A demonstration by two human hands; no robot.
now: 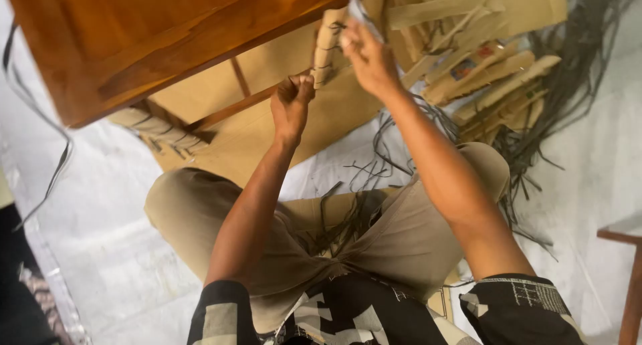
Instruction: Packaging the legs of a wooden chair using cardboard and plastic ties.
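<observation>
A person sits on a pale floor covering [100, 251], knees apart in beige trousers [401, 231], seen from above. In the upper middle of the frame both hands work at a table leg wrapped in brown cardboard [328, 47]. The left hand [291, 104] sits just below the wrapped leg, fingers curled into a tight fist that seems to pinch a thin dark strap against the bottom of the wrapping. The right hand [368, 54] is higher, just right of the leg, fingers closed on something small and pale at the top of the wrapping; what exactly it grips is too blurred to tell.

A polished wooden table [147, 31] fills the upper left, tilted, with a second wrapped leg [160, 128] below it at left centre. Flat cardboard sheets [267, 124] lie under the hands. More cardboard strips and wrapped pieces [488, 77] pile up at the upper right, with loose dark plastic straps [568, 71] spread around them and trailing down to the person's lap
</observation>
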